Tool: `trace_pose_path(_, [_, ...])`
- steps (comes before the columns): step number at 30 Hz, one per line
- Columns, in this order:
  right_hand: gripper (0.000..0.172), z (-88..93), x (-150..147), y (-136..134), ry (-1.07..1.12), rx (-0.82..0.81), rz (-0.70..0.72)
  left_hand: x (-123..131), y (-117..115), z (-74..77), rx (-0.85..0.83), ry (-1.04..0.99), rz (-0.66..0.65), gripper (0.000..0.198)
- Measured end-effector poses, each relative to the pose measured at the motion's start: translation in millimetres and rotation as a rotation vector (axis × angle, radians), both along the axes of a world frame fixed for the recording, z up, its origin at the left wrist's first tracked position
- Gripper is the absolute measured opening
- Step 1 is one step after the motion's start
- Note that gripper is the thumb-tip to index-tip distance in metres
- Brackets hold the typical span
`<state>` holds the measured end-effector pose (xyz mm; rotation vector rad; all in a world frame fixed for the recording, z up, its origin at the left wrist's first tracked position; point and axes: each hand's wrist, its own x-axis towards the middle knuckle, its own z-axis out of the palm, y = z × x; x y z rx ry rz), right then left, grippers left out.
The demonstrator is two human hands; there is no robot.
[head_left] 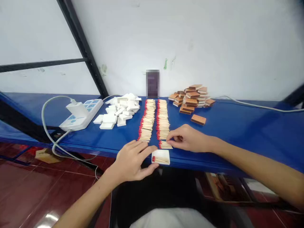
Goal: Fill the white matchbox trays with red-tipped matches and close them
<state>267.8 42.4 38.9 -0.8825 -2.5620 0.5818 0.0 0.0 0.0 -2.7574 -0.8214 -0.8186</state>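
A white matchbox tray [161,152] lies at the front edge of the blue shelf, with a few red-tipped matches [161,159] inside. My left hand [134,160] grips the tray's left end between thumb and fingers. Just behind the tray, my right hand [185,138] pinches at the stick ends of a small group of matches [165,145]; whether any are lifted is unclear. Two long columns of matches, a left one [147,117] and a right one [162,117], run back toward the wall, red heads pointing left.
White trays [121,109] are heaped on the left, brown matchbox sleeves [191,98] on the right. One sleeve [198,119] lies apart. A power strip [83,115] with a white charger and cables occupies the left end. A blurred dark object [152,84] leans against the wall.
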Motion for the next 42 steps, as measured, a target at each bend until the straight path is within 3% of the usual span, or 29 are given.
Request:
trace_pose_path(11, [0.014, -1.2, -4.6, -4.2, 0.049, 0.043, -0.028, 2.2, 1.5, 2.1, -0.011, 0.000, -0.010, 0.033])
trace_pose_path(23, [0.021, 1.4, -4.8, -8.6, -0.033, 0.272, -0.047, 0.9, 0.9, 0.6, 0.034, -0.014, -0.005, 0.032])
trace_pose_path(42, [0.024, -6.1, -1.8, -9.4, -0.123, 0.321, -0.019, 1.9, 0.8, 0.9, 0.044, -0.017, -0.010, 0.032])
